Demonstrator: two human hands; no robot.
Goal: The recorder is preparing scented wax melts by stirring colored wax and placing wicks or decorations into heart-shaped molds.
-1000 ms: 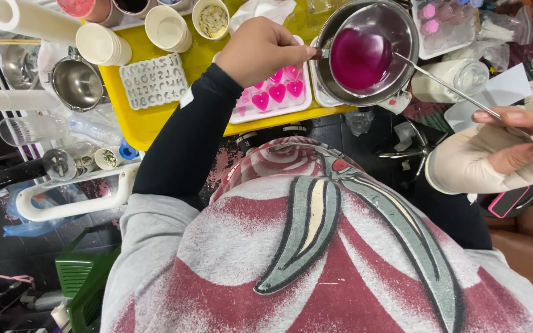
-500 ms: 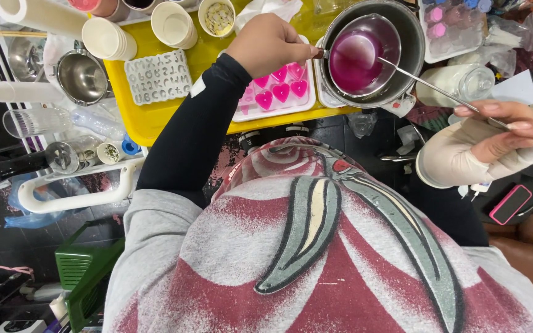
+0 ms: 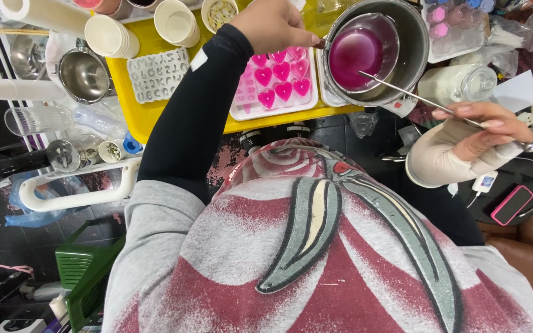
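While magenta liquid sits in a small steel pouring cup (image 3: 365, 49), itself resting inside a larger metal pot (image 3: 416, 46) at the right end of the yellow tray (image 3: 149, 114), the left hand (image 3: 274, 24) is closed in a fist around the cup's short handle at its left rim. A thin metal rod (image 3: 417, 97) slants from the liquid down to the right hand (image 3: 485, 129), where thumb and fingertips pinch it lightly near its upper end; the wrist wears a cream sleeve. Just left of the pot, touching the tray, a white heart mould (image 3: 276, 83) holds rows of pink-filled cavities, partly hidden under the black-sleeved left forearm. Further left on the tray lies a clear letter mould (image 3: 155, 74), with paper cups (image 3: 177, 21) behind it. Beyond the tray's left edge stands a steel pitcher (image 3: 84, 74). A glass jar (image 3: 458, 86) lies on its side to the right of the pot, and a pink-cased phone (image 3: 512, 205) rests lower right.
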